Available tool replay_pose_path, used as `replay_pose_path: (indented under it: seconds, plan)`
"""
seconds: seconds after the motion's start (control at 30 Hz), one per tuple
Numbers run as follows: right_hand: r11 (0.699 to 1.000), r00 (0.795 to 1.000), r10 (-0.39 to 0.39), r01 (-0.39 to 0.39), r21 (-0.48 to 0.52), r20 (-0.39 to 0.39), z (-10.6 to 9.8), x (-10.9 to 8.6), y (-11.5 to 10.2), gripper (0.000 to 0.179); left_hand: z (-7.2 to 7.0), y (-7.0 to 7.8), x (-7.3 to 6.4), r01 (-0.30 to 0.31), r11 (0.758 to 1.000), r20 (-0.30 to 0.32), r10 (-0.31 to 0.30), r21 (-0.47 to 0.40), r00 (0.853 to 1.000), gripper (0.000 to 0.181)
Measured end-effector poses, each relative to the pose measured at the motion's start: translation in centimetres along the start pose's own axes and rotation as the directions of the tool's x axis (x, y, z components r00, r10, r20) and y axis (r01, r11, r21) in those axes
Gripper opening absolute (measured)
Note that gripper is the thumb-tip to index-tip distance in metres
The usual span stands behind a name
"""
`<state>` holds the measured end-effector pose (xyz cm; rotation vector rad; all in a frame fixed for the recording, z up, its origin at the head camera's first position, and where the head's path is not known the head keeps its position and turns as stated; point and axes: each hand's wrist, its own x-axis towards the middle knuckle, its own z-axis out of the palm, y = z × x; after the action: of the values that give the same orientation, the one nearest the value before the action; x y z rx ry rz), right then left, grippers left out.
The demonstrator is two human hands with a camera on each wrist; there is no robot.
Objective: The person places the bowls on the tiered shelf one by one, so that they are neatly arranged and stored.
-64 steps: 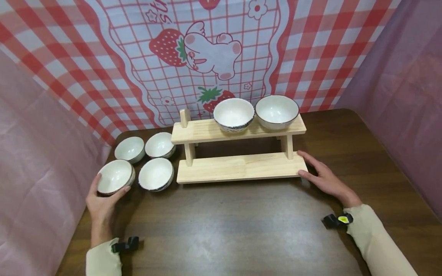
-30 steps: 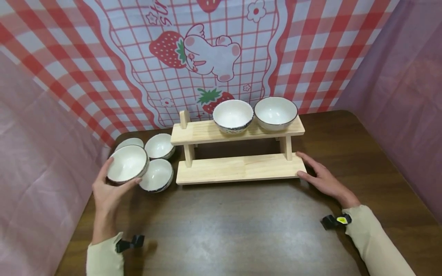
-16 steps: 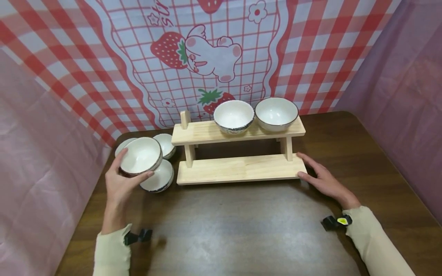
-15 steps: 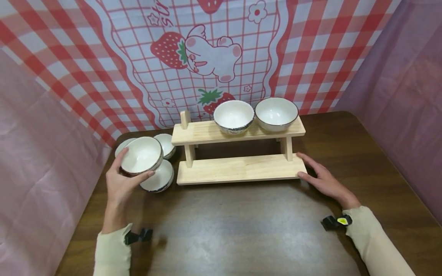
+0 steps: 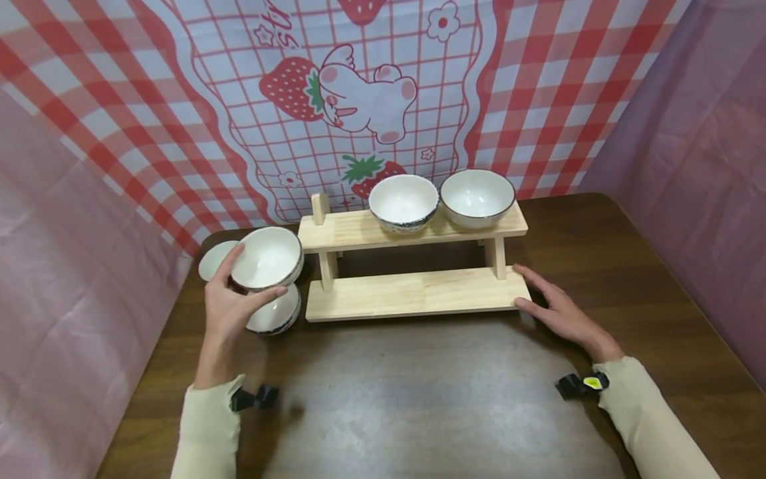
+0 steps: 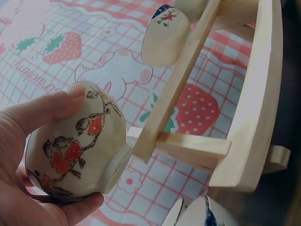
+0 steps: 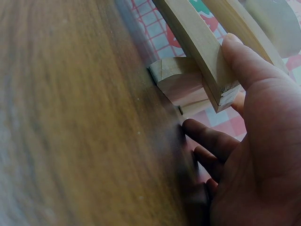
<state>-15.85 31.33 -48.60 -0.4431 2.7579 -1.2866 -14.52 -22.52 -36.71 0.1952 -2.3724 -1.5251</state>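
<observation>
My left hand (image 5: 226,311) grips a white bowl (image 5: 267,258) by its sides, thumb and fingers apart around it, left of the rack. Branches with orange-red fruit decorate this bowl's outside (image 6: 77,150) in the left wrist view. The bowl is held above a bowl with a dark-patterned rim (image 5: 276,318) and hides the one behind. At the right end of the two-tier wooden rack (image 5: 413,294), my right hand (image 5: 562,314) holds the lower board's end between thumb and index finger. The other fingers curl loosely below in the right wrist view.
On the rack's upper board stand a speckled-rim bowl (image 5: 403,199) and a dark-rimmed bowl (image 5: 477,194). A pale bowl (image 5: 213,262) sits at the table's back left. Behind the brown table (image 5: 413,399) hangs a checked strawberry cloth (image 5: 538,86); pink cloth flanks both sides.
The left hand has lifted the bowl from the front left of the group and carried it right and back towards the rack. The right hand and the rack have stayed in place.
</observation>
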Motion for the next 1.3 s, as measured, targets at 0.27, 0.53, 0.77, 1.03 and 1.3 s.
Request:
replay_pose_path:
  seconds: [0.27, 0.53, 0.77, 1.03, 1.3]
  plan:
    - [1.0, 1.0, -0.02, 0.02, 0.007, -0.009, 0.0, 0.0, 0.0, 0.067, 1.2, 1.0, 0.5, 0.012, 0.997, 0.025, -0.01, -0.074, 1.0, 0.097]
    - [1.0, 1.0, -0.003, 0.003, 0.003, 0.0, 0.0, 0.0, 0.0, 0.067, 2.7, 1.5, 1.1, 0.005, 0.984, 0.063, 0.006, -0.177, 0.998, 0.097]
    - [1.0, 1.0, 0.006, -0.006, 0.017, 0.005, -0.1, -0.1, 0.0, 0.068, 3.8, 2.3, 1.6, 0.02, 0.97, 0.089, 0.002, -0.243, 0.996, 0.099]
    - [1.0, 1.0, 0.01, -0.01, 0.012, 0.005, -0.2, -0.1, -0.1, 0.068, 4.7, 2.6, 2.0, 0.008, 0.964, 0.108, 0.022, -0.266, 0.994, 0.1]
    - [1.0, 1.0, 0.027, -0.028, 0.01, 0.012, -0.2, -0.1, -0.1, 0.069, 5.4, 2.6, 2.5, 0.007, 0.965, 0.124, 0.026, -0.262, 0.992, 0.1]
